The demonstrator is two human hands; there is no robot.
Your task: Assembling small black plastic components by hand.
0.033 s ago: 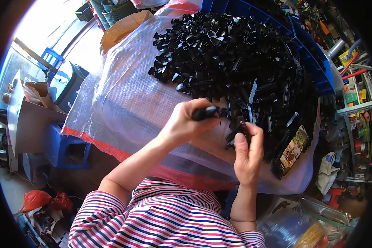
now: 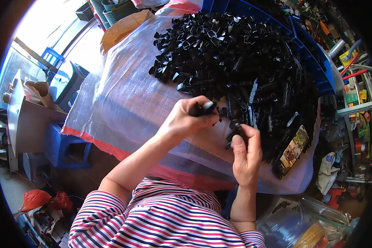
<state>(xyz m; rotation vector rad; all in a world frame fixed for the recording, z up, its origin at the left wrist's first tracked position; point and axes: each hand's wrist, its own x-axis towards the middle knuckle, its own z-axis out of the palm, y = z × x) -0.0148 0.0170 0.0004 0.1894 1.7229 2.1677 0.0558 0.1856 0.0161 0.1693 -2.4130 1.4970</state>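
**Hands at the clip pile**

Left hand closed round a black clip, at near edge of the black clip pile. Right hand pinches another small black piece just below the pile, over woven sheet.

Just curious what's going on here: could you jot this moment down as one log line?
left hand: holds black part | right hand: fingers on black part | pile of black parts on woven sheet
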